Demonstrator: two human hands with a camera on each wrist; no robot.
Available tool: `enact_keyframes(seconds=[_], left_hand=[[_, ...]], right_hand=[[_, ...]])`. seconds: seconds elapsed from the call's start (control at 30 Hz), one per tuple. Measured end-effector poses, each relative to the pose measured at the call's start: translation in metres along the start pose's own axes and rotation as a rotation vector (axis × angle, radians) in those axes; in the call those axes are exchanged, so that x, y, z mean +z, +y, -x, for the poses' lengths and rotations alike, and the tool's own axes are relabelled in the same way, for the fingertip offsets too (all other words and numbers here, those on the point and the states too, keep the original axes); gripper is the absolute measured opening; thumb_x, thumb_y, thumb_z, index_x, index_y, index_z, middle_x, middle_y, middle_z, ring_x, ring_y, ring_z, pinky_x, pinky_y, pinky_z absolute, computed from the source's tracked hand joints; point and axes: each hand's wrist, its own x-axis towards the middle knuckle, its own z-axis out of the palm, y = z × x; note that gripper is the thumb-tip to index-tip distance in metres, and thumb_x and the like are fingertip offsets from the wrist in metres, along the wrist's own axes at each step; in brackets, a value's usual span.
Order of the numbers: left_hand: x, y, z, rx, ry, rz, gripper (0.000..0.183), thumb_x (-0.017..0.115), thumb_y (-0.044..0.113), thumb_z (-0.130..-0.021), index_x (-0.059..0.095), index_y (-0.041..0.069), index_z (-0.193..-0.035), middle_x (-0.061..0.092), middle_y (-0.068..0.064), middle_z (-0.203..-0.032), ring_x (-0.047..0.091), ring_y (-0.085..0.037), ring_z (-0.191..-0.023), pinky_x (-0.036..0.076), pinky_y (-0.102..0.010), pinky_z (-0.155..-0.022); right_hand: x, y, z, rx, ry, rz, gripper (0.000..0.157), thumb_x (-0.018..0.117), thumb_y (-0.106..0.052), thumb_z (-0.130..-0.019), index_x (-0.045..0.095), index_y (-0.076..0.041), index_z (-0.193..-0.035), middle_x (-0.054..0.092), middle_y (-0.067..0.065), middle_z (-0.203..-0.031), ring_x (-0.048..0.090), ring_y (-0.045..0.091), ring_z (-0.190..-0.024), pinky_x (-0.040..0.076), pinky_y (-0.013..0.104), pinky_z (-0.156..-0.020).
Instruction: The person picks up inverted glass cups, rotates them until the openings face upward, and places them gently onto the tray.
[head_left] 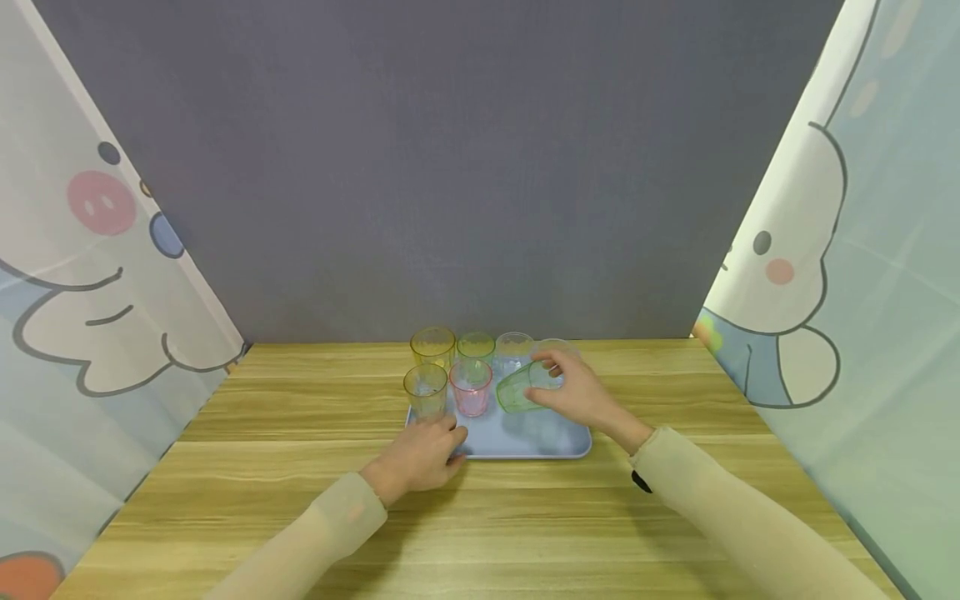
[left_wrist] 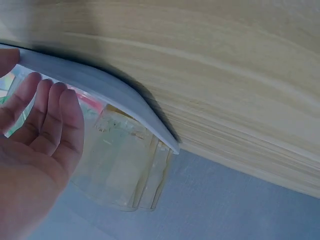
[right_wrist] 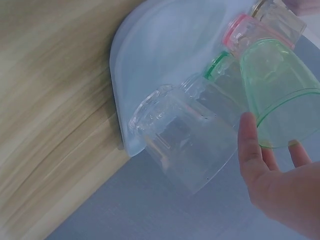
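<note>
My right hand (head_left: 576,395) grips a clear green cup (head_left: 517,393) near its rim, with the cup tilted on its side over the pale blue tray (head_left: 517,440). In the right wrist view, fingertips touch the rim of this green cup (right_wrist: 277,82). My left hand (head_left: 423,452) is at the tray's front left corner, fingers loosely bent and holding nothing. Just beyond it stands a yellowish cup (head_left: 426,390), with a pink cup (head_left: 472,393) to its right. The left wrist view shows the left fingers (left_wrist: 71,112) in front of the tray's edge.
Along the back of the tray stand a yellow cup (head_left: 432,343), another green cup (head_left: 476,344) and two colourless cups, one of them (head_left: 513,348) beside the green one. The other is partly behind the right hand. A grey panel (head_left: 472,167) rises behind the wooden table (head_left: 300,450).
</note>
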Motion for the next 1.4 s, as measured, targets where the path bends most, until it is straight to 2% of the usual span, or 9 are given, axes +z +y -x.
enact_keyframes(seconds=[0.27,0.53,0.77,1.07,1.27,1.4], left_hand=[[0.002,0.002,0.003,0.032,-0.009,0.016,0.015,0.071,0.019,-0.093,0.058,0.014,-0.09,0.048,0.004,-0.076,0.048,-0.011,-0.064,0.043,-0.025,-0.052],[0.001,0.005,0.004,0.082,-0.023,-0.042,0.01,0.067,0.015,-0.096,0.057,0.015,-0.096,0.048,0.004,-0.079,0.051,-0.013,-0.068,0.045,-0.026,-0.057],[0.001,0.007,0.004,0.083,-0.058,-0.047,0.008,0.066,0.015,-0.097,0.059,0.016,-0.1,0.05,0.004,-0.082,0.054,-0.013,-0.072,0.048,-0.026,-0.06],[0.0,0.007,0.005,0.086,-0.047,-0.054,0.008,0.068,0.015,-0.096,0.061,0.017,-0.099,0.051,0.005,-0.082,0.054,-0.012,-0.071,0.046,-0.025,-0.058],[-0.001,0.009,0.004,0.07,-0.056,-0.063,0.009,0.069,0.015,-0.096,0.061,0.018,-0.099,0.052,0.005,-0.083,0.056,-0.014,-0.073,0.048,-0.026,-0.06],[-0.002,0.01,0.003,0.066,-0.068,-0.07,0.009,0.069,0.014,-0.096,0.061,0.018,-0.1,0.053,0.004,-0.083,0.056,-0.014,-0.073,0.047,-0.025,-0.059]], right_hand=[[0.001,-0.003,-0.001,-0.003,-0.01,0.04,0.06,0.076,-0.031,-0.089,0.055,-0.009,-0.141,0.054,0.017,-0.141,0.053,0.042,-0.124,0.048,0.056,-0.095],[0.003,-0.006,-0.002,0.005,-0.003,0.094,0.06,0.076,-0.031,-0.087,0.056,-0.008,-0.139,0.053,0.014,-0.141,0.054,0.04,-0.123,0.048,0.055,-0.096],[0.004,-0.007,-0.003,0.005,-0.006,0.134,0.059,0.076,-0.034,-0.086,0.058,-0.01,-0.137,0.053,0.015,-0.138,0.054,0.039,-0.122,0.047,0.054,-0.097],[0.006,-0.011,-0.007,0.015,-0.016,0.215,0.061,0.075,-0.036,-0.086,0.058,-0.01,-0.139,0.053,0.012,-0.138,0.053,0.034,-0.125,0.047,0.055,-0.099],[0.008,-0.014,-0.011,-0.021,-0.019,0.268,0.063,0.074,-0.037,-0.085,0.059,-0.008,-0.138,0.052,0.013,-0.141,0.048,0.034,-0.131,0.044,0.055,-0.104],[0.009,-0.016,-0.012,-0.03,-0.025,0.32,0.062,0.072,-0.037,-0.085,0.059,-0.011,-0.139,0.05,0.014,-0.143,0.049,0.035,-0.131,0.047,0.055,-0.101]])
